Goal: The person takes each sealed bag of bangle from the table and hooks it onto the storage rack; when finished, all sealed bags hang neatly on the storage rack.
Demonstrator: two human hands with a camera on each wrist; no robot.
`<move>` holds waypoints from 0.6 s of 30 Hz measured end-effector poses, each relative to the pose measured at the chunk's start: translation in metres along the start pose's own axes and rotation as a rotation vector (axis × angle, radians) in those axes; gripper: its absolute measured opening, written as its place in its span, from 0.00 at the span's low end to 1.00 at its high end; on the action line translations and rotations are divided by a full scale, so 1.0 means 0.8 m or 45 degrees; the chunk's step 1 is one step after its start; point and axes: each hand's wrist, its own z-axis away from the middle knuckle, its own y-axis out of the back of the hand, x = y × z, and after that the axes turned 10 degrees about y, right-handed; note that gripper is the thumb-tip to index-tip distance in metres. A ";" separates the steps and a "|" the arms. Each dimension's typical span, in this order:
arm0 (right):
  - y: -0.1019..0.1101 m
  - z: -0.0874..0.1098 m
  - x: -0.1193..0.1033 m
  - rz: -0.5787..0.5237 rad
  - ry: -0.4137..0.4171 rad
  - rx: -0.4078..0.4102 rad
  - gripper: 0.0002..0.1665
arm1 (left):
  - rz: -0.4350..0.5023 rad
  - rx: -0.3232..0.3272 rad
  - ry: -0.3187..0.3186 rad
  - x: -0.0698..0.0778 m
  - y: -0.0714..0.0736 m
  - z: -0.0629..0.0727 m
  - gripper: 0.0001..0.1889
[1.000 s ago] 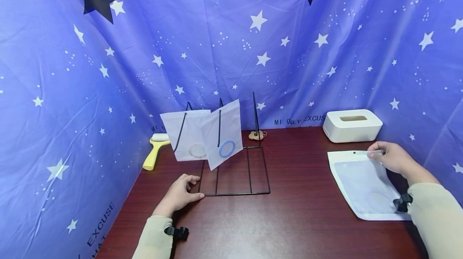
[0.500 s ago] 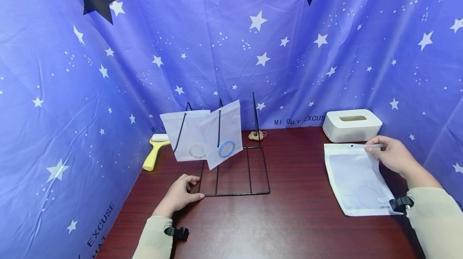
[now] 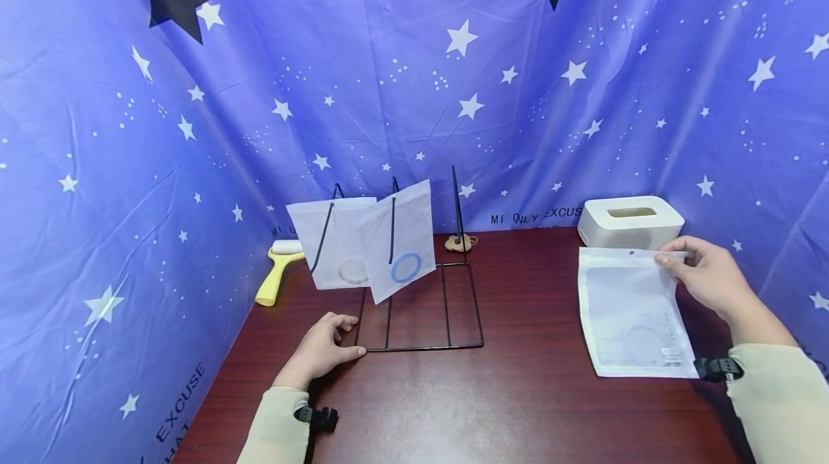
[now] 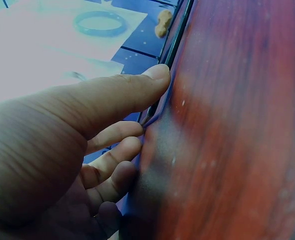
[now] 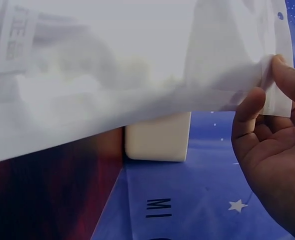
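Note:
At its front left corner, my left hand [image 3: 320,349] holds the base of a black wire rack [image 3: 424,347]. The left wrist view has the thumb [image 4: 155,75] against the rod and the fingertips bent close to the corner. Two whitish pouches hang from the rack's arms: one pouch [image 3: 330,241] shows a pale ring, the other pouch [image 3: 404,223] a blue ring [image 3: 406,267]. On the right, my right hand [image 3: 702,277] pinches the top right corner of a third translucent zip pouch [image 3: 622,313], raised upright. A faint ring and a small printed label show low in it.
A white tissue box [image 3: 631,223] stands directly behind the held pouch. The rack's right upright [image 3: 458,205] bears no pouch. A yellow-handled roller [image 3: 275,273] lies at the left, a tan peanut-shaped item [image 3: 458,242] behind the rack. A starry curtain [image 3: 414,90] surrounds the table.
The right hand has lifted the pouch and brought it slightly left, turning it more squarely to the head view. Its ring and label show more clearly. The left hand and rack stay still.

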 end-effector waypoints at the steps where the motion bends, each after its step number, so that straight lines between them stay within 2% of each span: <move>1: 0.000 0.001 -0.003 -0.001 0.005 0.009 0.12 | -0.002 -0.001 0.000 0.000 0.000 0.000 0.29; 8: 0.004 0.002 -0.025 0.040 0.032 0.085 0.15 | 0.005 -0.003 0.002 0.000 0.000 -0.001 0.28; 15: 0.008 0.002 -0.051 0.004 0.101 0.169 0.07 | 0.004 -0.005 0.003 0.000 0.000 0.000 0.28; 18: 0.008 0.003 -0.061 -0.020 0.123 0.203 0.07 | -0.001 -0.003 0.000 0.000 0.000 0.000 0.28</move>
